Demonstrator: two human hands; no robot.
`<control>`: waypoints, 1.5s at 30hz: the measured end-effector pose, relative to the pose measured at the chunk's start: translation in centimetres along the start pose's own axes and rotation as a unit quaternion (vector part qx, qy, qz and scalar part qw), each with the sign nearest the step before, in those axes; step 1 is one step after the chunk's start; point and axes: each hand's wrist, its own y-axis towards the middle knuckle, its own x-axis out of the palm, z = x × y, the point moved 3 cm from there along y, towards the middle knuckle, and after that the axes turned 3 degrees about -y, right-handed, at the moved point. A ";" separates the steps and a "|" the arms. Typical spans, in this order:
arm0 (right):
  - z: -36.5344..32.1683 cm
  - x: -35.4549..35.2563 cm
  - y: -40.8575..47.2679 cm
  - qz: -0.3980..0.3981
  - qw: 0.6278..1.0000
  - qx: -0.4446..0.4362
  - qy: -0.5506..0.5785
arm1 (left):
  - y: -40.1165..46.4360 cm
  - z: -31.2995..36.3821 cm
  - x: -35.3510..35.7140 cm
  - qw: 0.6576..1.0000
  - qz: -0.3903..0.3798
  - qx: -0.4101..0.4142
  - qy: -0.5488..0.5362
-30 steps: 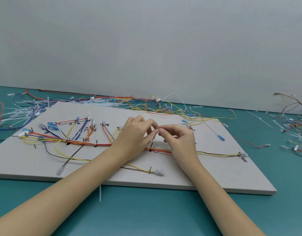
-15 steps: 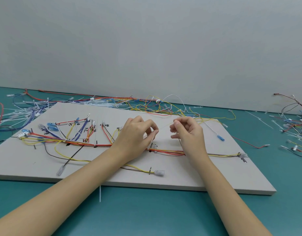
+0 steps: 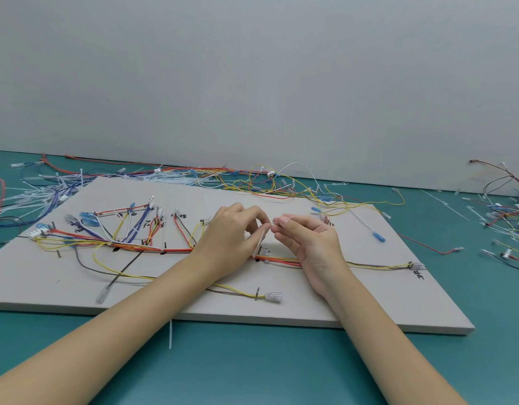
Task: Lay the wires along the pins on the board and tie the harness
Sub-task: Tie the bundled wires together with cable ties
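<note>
A grey board [image 3: 354,299] lies on the teal table with coloured wires [image 3: 129,244] routed along its pins. An orange, red and yellow bundle [image 3: 284,261] runs across the middle. Above that bundle my left hand [image 3: 232,238] pinches a thin white cable tie [image 3: 261,239] between thumb and forefinger. My right hand [image 3: 308,241] meets it fingertip to fingertip, palm turned up, pinching the same tie near its upper end. The tie hangs down towards a pin by the bundle. Whether it loops around the wires is hidden by my fingers.
Loose wires and white ties [image 3: 252,182] pile up behind the board and at the left [image 3: 33,194] and right [image 3: 509,217] table edges. One spare tie [image 3: 170,334] lies in front of the board. A clear terminal [image 3: 272,296] sits near the board's front edge.
My right hand, which had pulled away to the right half a second ago, has come back to the left hand. The fingertips meet again on the tie, with the right palm now turned up.
</note>
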 end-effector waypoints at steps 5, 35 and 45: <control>-0.4 -0.2 0.0 0.008 1.000 -0.012 0.001 | -0.1 0.2 0.1 1.000 -0.004 0.005 0.002; -4.0 -7.0 2.7 0.233 0.943 -0.155 -0.178 | 0.0 4.1 -0.5 0.940 0.096 0.266 0.193; -4.1 -7.7 3.0 0.228 0.933 -0.174 -0.217 | -0.1 4.1 2.7 0.961 -0.155 0.138 0.184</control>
